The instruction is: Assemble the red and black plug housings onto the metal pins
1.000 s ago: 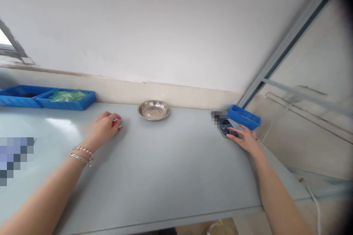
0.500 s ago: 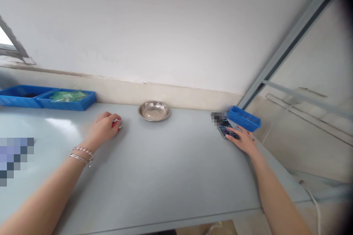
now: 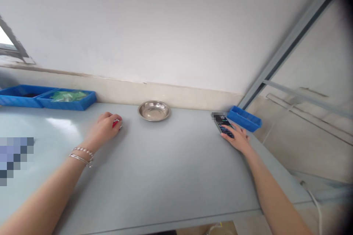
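left of the metal dish [image 3: 154, 113] – left hand [image 3: 106, 126] curled around a red-and-white item [image 3: 117, 122]; right of the dish – right hand [image 3: 236, 136] loosely spread over a phone [image 3: 223, 121].

A single head-worn camera is looking forward and down from the near side of the table [image 3: 171, 176], facing the wall [image 3: 143, 33] beyond its far edge. It is viewing from above and nearby, framing the left hand [image 3: 106, 126] and right hand [image 3: 237, 137] over the table, their forearms [image 3: 52, 191] leading back toward it.
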{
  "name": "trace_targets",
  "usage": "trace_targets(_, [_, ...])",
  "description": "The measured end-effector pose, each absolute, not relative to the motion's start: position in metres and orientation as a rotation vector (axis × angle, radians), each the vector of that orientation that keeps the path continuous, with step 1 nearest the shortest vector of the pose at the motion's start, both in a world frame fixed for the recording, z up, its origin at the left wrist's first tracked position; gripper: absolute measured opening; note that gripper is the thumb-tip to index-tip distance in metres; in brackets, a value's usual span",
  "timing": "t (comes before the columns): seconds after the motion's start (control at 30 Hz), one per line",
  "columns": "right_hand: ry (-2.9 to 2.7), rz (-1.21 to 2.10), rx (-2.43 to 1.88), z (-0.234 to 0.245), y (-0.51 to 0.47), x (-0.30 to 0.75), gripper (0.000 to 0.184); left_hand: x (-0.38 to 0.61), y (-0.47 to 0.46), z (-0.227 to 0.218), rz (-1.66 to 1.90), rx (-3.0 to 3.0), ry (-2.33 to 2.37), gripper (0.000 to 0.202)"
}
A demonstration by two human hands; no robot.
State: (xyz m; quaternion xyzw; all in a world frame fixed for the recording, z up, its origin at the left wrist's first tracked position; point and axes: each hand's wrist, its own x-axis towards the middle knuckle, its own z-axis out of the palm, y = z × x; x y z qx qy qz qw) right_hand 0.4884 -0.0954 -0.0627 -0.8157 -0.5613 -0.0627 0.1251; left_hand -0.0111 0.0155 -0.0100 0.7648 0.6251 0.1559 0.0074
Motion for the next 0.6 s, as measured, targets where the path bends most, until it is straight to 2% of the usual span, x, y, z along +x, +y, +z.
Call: trace_targets(0.6, [-1.666, -0.185, -2.404, -0.0602, -0.0921, 0.4852, 0.050, -0.0091, 0.0140, -0.0072, 0.431, 2.415, 1.972, 0.036])
